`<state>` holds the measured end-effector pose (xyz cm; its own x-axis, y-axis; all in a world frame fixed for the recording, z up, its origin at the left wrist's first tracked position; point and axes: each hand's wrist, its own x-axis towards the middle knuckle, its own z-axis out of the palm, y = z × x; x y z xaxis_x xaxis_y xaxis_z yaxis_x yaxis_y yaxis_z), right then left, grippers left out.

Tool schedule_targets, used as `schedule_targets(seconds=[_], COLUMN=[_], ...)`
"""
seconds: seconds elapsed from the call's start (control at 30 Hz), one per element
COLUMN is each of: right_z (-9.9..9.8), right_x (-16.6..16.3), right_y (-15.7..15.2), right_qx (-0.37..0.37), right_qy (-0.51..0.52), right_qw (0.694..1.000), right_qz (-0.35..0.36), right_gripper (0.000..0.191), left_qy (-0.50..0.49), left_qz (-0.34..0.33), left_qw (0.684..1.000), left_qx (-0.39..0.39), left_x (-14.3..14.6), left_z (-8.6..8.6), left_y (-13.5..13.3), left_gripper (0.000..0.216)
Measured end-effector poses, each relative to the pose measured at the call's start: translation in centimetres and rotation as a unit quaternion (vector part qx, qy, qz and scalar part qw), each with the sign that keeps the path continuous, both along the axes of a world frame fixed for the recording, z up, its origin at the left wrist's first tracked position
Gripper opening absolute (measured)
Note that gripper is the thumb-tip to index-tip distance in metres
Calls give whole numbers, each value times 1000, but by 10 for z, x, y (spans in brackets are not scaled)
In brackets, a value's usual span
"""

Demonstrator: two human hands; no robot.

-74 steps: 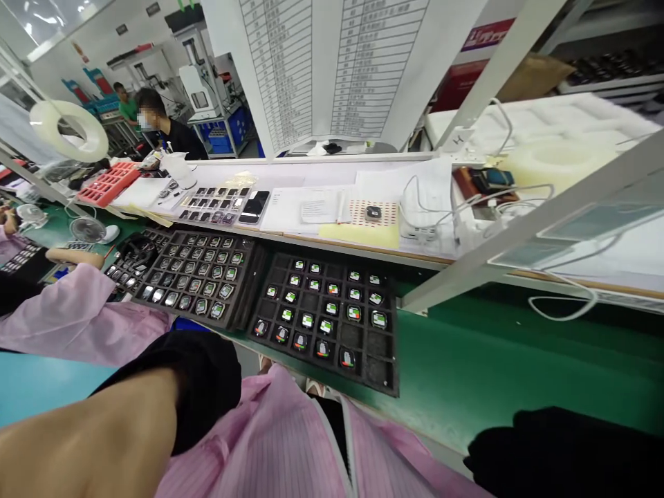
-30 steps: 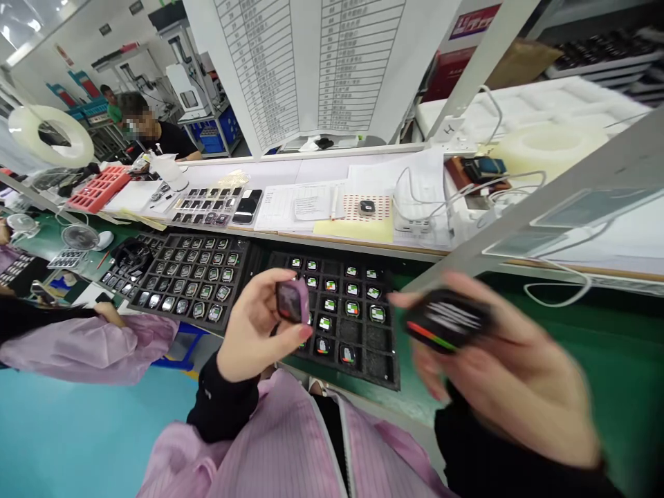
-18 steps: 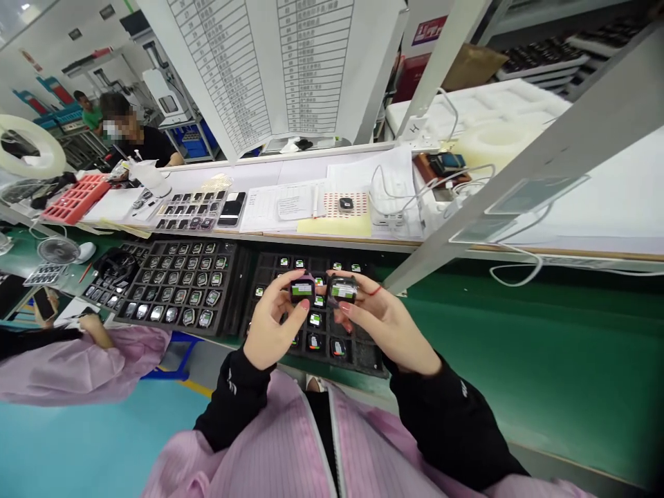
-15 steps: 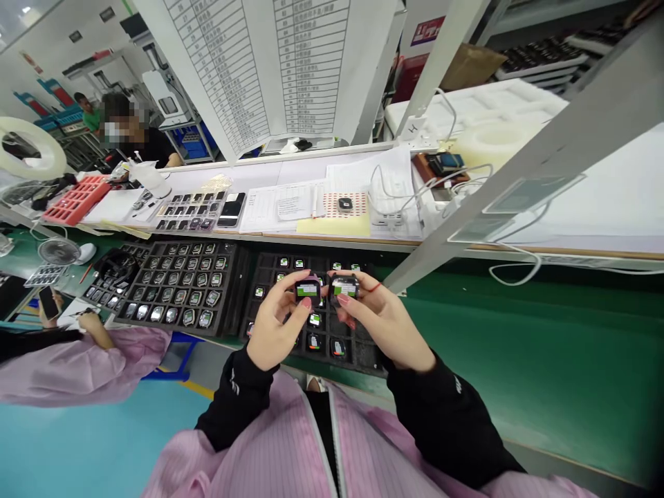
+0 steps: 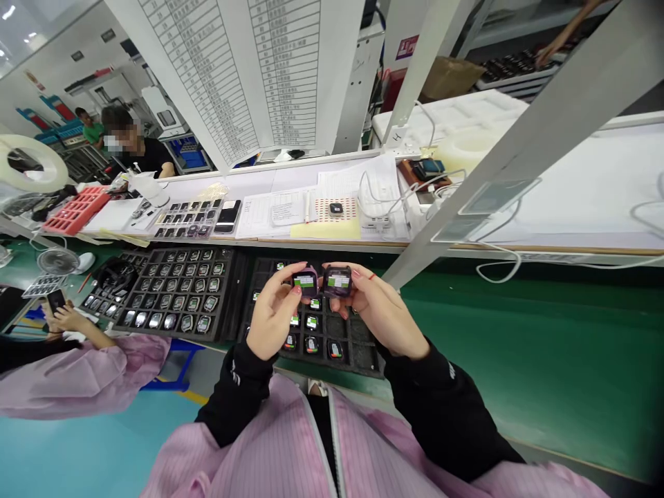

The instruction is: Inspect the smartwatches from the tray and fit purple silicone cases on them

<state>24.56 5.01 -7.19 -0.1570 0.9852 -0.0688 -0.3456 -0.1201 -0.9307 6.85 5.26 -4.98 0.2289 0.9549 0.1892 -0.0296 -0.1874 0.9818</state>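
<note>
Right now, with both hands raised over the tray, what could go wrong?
The square watch is held only at the fingertips of the left hand, so it could slip and drop onto the watches in the black tray. The other watch, in the right hand, is very close, so the two could knock together.

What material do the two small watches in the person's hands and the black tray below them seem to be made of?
The left-hand watch looks like glossy glass on a dark case, with a purplish sheen; the case material is unclear. The right-hand watch looks the same. The black tray is matte with no shine, perhaps foam or plastic.
</note>
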Motion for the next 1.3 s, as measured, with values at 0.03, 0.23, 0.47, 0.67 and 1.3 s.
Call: schedule_targets(seconds=[0.03,0.23,0.47,0.67,1.3], right_z=[3,10,11,26,27], right_x=[0,1,-4,-5,0], right_y=[0,-1,2,9,11], right_qx=[2,7,20,35,92], right_qy=[-2,5,-4,16,-74], right_qw=[1000,1000,999,996,989], right_qz=[2,16,39,87,90], right_gripper=[46,46,53,57,61], left_qy=[1,-9,-7,13,13], left_qz=[2,14,32,53,81], left_qw=[1000,1000,999,997,995], left_qx=[4,25,28,56,60], left_x=[0,-2,-7,-8,-5], left_z=[2,9,7,11,18], left_y=[0,-5,-7,-3,-3], left_gripper=[33,34,43,47,41])
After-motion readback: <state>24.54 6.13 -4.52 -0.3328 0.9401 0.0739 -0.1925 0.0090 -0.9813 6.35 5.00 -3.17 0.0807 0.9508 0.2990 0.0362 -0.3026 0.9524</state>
